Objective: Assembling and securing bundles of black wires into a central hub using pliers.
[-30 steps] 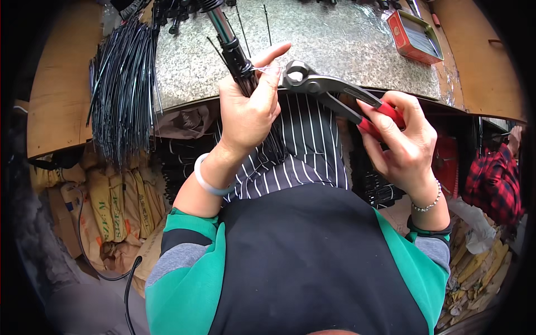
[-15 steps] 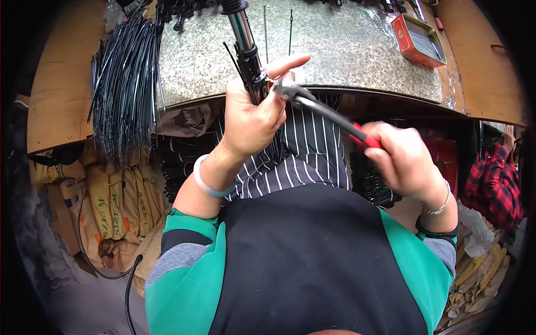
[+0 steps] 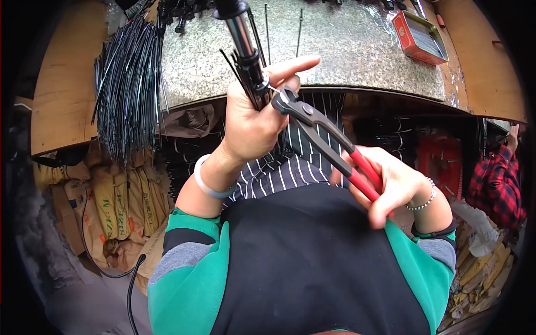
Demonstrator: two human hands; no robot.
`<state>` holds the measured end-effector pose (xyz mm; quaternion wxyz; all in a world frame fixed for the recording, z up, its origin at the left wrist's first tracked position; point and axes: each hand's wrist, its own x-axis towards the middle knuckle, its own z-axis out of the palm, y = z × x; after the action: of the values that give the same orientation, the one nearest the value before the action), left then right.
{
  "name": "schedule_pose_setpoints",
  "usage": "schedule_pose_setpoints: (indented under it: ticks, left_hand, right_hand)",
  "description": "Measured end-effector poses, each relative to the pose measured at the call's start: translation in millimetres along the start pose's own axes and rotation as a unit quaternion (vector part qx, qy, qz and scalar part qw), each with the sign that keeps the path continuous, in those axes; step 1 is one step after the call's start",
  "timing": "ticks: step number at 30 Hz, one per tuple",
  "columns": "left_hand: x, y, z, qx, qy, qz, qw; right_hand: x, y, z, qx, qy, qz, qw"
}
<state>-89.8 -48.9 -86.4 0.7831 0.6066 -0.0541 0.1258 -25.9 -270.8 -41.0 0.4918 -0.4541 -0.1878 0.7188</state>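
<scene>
Pliers (image 3: 310, 113) R of tube (image 3: 241, 39), tin (image 3: 404, 36) on tbl's (image 3: 346, 58) R

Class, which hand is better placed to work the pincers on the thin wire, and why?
Probably the right hand: it holds the red-handled pincers, whose head is at the thin wire beside the black shaft. The left hand is occupied, gripping that shaft.

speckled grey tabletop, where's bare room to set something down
The tabletop is barest between the left hand and open red rectangular tin; next, between that hand and the glossy black strip bundle. Black parts crowd the far left edge.
</scene>
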Motion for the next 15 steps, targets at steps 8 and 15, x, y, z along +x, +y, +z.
schedule_pose_setpoints:
  ticks: [8, 15]
  left_hand:
    - [1, 0, 3, -0.006, -0.014, -0.028, 0.999]
    - [2, -1, 6, -0.013, 0.015, -0.058, 0.998]
  right_hand:
    - [-1, 12, -1, -0.139, 0.115, -0.074, 0.981]
    - [14, 20, 0, -0.451, 0.311, -0.210, 0.810]
